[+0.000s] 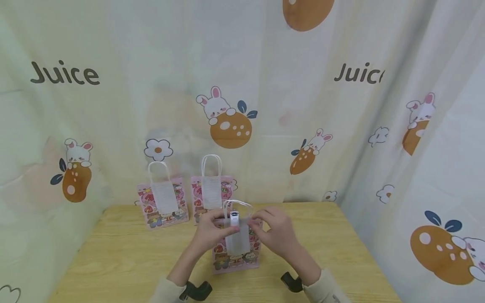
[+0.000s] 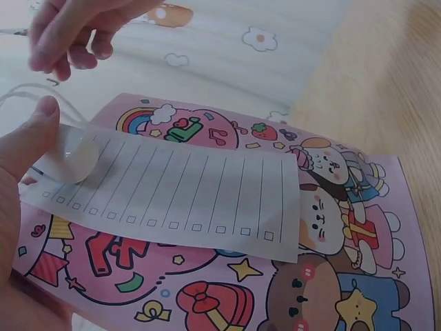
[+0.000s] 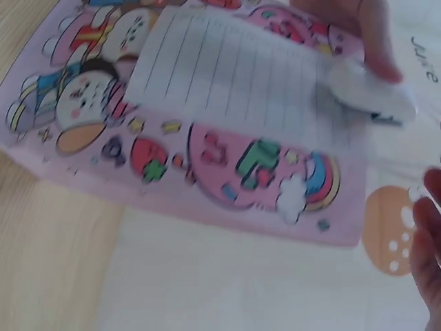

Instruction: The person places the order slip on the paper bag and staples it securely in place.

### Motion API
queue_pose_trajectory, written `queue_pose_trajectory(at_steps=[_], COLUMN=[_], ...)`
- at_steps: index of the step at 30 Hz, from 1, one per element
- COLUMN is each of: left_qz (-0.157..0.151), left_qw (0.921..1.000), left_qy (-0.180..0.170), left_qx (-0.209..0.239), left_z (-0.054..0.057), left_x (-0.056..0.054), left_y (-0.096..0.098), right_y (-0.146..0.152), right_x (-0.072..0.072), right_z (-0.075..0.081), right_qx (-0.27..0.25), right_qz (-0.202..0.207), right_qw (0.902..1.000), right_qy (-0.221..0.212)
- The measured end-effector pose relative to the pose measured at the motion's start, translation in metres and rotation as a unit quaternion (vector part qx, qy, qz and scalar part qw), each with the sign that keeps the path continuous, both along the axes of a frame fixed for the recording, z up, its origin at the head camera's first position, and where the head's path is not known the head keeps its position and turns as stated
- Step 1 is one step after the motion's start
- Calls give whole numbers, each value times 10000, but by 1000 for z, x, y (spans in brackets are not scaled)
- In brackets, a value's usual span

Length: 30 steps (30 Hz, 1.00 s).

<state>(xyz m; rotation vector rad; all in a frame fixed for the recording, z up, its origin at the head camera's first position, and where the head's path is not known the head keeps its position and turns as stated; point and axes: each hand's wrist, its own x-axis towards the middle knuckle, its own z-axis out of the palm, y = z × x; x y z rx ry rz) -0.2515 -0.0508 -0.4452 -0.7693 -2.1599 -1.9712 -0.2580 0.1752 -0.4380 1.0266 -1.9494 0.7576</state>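
Note:
A pink gift bag [image 1: 221,264] with cartoon animals stands on the table, tilted a little. Over its front lies a white lined checklist sheet [image 2: 200,193]. My left hand [image 1: 208,231] grips the bag's top left side, thumb on a small white rounded device [image 1: 234,219] that looks like a mini stapler. This device sits over the sheet's upper end; its dark metal edge shows in the right wrist view. My right hand [image 1: 279,232] hovers at the top right near the white handle [image 1: 239,201], fingers loosely curled. In the left wrist view, it is apart from the bag.
Two similar gift bags, one at the left [image 1: 147,223] and one in the middle [image 1: 196,185], stand at the back of the wooden table [image 1: 125,261], each with a white sheet on its front. A printed curtain [image 1: 280,84] hangs behind and at both sides.

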Motion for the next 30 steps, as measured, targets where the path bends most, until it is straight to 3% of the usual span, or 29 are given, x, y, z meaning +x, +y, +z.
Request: queue_pose_trajectory(at_steps=[2,5,9,14,20,28,30], left_qz=[-15,-49,-71,-43,9,-194,-126], left_qw=[9999,9994,9978,9971,9939,9964,9967], left_qy=[99,329,655,764,1094,819,775], left_qx=[13,44,15,12,-137,-92,-205], left_z=[1,0,-3,-5,-3,-5,-4], left_x=[2,3,3,5,5,4,5], left_y=[0,0,-1,0,2,-2,-4], right_y=[-6,-17,-27,-33,-33,-34,-33], right_x=[2,6,9,10,9,4,2], right_z=[1,5,9,11,10,11,12], right_qx=[27,147,358,618,722,656,641], right_qz=[221,358,188,-142,-56,504,540], right_qw=[9997,9991,9978,9948,9893,9835,9834], right_qy=[77,-184,-518,-793,-1265,-1608,-1607])
